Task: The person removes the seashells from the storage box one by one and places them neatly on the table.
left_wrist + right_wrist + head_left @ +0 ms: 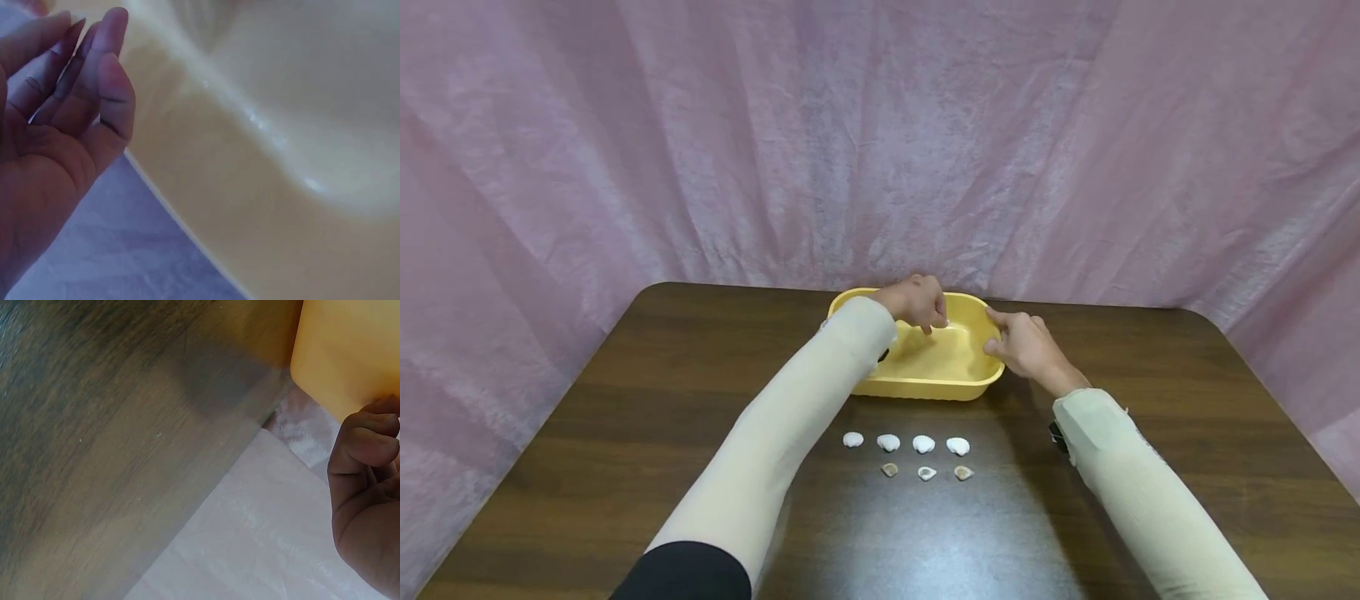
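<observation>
A yellow plastic tub [925, 389] stands at the table's far edge. My left hand [919, 302] is over its inside, back of the hand up and fingers pointing down. In the left wrist view, the thumb and fingertips of my left hand [59, 119] come together on a small pale thing [76, 19], mostly hidden, its kind unclear. At the tub's right end, my right hand [1028, 346] grips the rim, and the right wrist view shows its curled fingers [372, 447] against the wall. In front of the tub lie white ribbed shells [923, 444] and smaller brownish shells [963, 472].
The shells form two rows on the dark wooden table [700, 367]. A pink velvety curtain [850, 150] hangs right behind the table's far edge. My left forearm crosses over the tub's left end and hides part of it.
</observation>
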A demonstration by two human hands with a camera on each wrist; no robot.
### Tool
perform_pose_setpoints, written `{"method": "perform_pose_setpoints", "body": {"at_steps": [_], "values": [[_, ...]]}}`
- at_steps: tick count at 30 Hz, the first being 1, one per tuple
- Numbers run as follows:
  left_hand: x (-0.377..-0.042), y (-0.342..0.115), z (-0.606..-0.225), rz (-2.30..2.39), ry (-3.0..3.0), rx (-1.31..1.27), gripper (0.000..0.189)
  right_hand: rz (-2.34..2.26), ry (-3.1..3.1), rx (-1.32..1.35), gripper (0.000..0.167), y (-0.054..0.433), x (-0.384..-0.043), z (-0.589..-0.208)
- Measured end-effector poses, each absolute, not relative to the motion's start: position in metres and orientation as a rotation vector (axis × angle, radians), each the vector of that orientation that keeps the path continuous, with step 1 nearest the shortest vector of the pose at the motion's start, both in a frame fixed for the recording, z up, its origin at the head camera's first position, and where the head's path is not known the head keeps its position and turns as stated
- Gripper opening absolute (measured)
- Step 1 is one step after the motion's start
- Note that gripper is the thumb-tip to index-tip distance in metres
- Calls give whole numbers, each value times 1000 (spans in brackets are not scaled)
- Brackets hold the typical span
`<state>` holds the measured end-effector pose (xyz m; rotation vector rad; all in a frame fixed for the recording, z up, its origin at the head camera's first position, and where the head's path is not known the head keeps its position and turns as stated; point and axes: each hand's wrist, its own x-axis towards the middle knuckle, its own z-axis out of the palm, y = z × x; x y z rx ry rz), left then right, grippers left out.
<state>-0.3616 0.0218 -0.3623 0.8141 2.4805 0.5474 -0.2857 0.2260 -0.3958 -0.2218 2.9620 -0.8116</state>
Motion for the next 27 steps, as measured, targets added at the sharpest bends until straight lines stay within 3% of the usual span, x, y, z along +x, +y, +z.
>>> {"method": "perform_pose_setpoints", "body": {"at_steps": [16,27], "values": [[-341,1,-341,763,2401,825,7,-794,2973,-254,63,226,-286,-396],[-327,-14,-337,786,2382,853,18,-800,2964,-241,64,225,-285,-396]]}}
